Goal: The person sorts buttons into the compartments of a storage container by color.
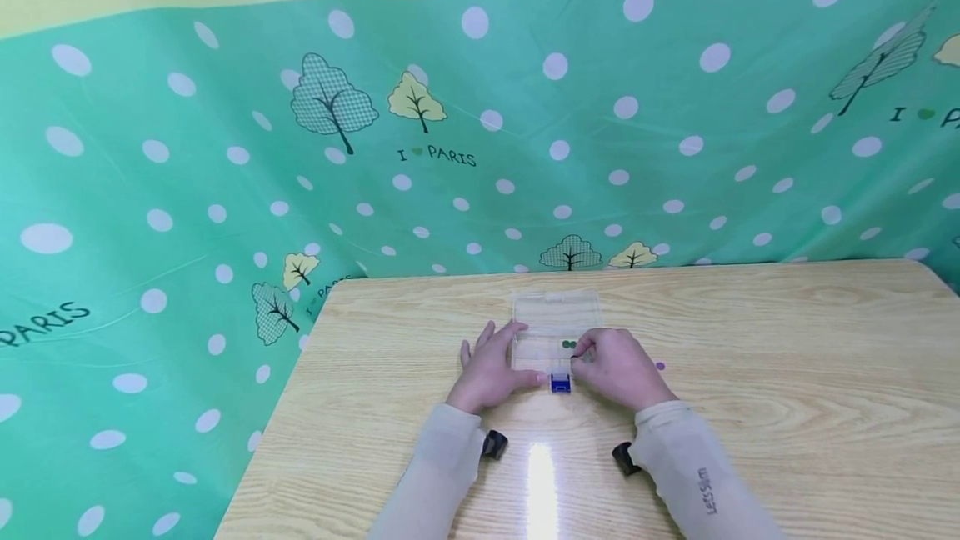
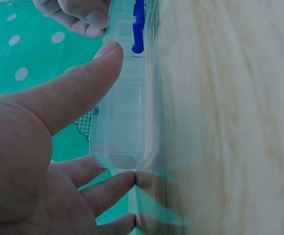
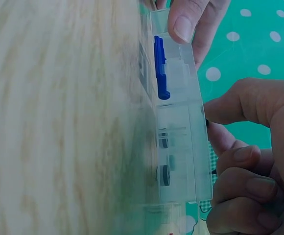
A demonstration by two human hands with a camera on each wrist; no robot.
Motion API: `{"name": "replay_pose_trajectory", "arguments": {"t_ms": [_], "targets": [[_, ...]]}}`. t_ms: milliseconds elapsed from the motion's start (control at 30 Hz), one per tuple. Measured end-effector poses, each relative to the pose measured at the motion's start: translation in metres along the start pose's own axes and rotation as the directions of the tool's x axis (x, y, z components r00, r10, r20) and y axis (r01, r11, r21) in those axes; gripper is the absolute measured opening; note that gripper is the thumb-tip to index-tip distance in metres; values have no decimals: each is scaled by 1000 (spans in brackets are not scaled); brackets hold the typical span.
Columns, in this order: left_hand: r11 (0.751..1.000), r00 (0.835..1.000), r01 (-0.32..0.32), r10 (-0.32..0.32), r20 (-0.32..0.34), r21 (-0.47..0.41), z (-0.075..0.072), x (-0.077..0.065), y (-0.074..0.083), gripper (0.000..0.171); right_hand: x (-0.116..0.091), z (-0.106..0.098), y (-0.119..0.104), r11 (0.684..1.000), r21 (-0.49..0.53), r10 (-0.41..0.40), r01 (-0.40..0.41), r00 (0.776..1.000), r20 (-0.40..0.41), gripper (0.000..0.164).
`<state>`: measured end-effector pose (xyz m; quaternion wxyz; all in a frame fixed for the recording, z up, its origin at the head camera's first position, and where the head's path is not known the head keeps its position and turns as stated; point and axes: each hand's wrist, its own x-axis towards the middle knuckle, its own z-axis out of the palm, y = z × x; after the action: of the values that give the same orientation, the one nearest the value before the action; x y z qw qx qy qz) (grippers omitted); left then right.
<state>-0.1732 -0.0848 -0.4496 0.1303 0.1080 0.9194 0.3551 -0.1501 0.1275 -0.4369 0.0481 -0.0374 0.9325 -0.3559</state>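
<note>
A clear plastic compartment box lies on the table with its lid folded back and a blue latch at its front. My left hand spreads along the box's left side, thumb by the front edge near the latch and fingers straight. Over the box's right part, my right hand pinches a small dark piece between thumb and index finger; its exact kind is mostly hidden. Green discs lie in a compartment near that hand. Through the box's front wall, the right wrist view shows dark round pieces inside.
A small purple disc lies on the wooden table, right of my right hand. A green dotted cloth hangs behind the table and down its left side. Black wrist-camera parts show beneath the sleeves.
</note>
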Motion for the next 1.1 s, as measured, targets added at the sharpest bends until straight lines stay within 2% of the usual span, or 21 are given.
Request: {"name": "replay_pose_trajectory", "arguments": {"t_ms": [233,667,1100], "targets": [[1000,1000,0,0,-3,3,0,0,0,79,1,1,0,999,-21,-30,30,999,-10,12],[1000,1000,7,-7,-4,4,1,1,0,79,2,1,0,999,-39,-36,35,999,-6,10],[1000,1000,7,-7,-2,14,0,1,1,80,3,-2,1,999,-10,-45,46,998,40,9]]}}
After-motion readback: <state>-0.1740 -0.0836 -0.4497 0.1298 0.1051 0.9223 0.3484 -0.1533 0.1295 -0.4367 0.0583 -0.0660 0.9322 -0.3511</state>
